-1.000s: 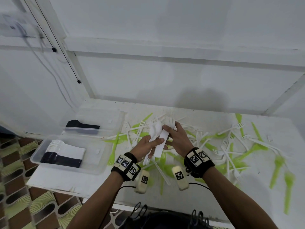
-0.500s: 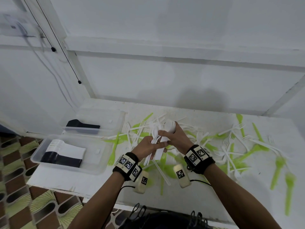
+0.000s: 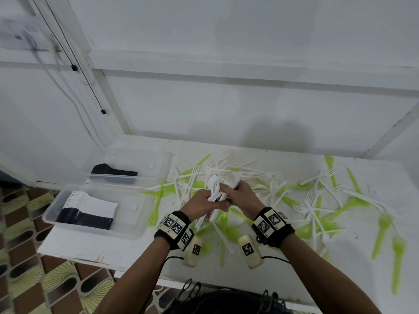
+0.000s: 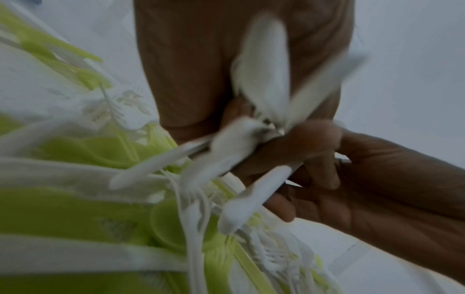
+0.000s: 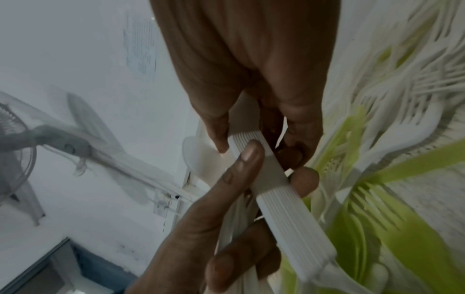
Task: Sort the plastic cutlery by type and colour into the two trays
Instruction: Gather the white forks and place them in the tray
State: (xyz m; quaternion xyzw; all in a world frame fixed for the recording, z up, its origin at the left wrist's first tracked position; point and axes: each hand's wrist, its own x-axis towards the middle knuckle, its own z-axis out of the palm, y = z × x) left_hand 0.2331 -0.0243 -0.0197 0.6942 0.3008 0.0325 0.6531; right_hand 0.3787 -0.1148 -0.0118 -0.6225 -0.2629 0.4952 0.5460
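White spoons (image 3: pixel 221 189) partly hidden inside both hands (image 3: pixel 223 200).

White panelled walls (image 3: pixel 226 41) are seen all round, split by raised trim strips (image 3: pixel 249 83). A thin black cord (image 3: pixel 74 55) is hung down the left wall, with loose cables (image 3: pixel 34 45) draped beside it. The white bench (image 3: pixel 260 155) is pushed into the corner. The floor (image 3: pixel 27 286) is tiled in brown, green and black. A pale standing fan (image 5: pixel 22 139) is caught in the right wrist view.
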